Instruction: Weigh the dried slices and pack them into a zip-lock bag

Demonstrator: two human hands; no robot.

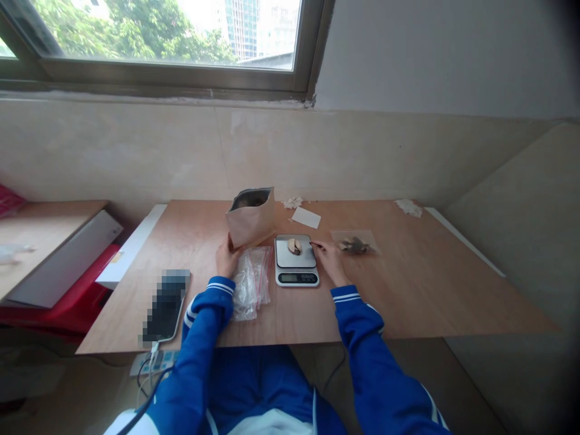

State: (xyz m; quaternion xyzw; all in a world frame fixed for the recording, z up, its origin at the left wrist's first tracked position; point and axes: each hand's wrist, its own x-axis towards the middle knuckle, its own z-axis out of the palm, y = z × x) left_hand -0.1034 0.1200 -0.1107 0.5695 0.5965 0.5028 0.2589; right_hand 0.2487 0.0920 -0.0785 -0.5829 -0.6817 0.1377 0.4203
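Note:
My left hand (228, 258) grips the lower edge of an upright kraft paper bag (251, 225), which has a dark lining and dark contents at its mouth. My right hand (330, 263) pinches a thin dark tool (317, 245), whose tip reaches toward a digital kitchen scale (296, 261). A pale curved piece (294, 246) lies on the scale's metal platter, and the tool's tip does not appear to touch it. To the right of my right hand lies a clear flat bag (354, 244) with dark brownish pieces inside.
Clear zip bags with red seals (251, 283) lie between my arms. A pixelated phone (166, 305) with a charging cable lies at the wooden table's (430, 290) front left. A white card (306, 217) and tissue scraps (293, 202) lie at the back, below a window (158, 36).

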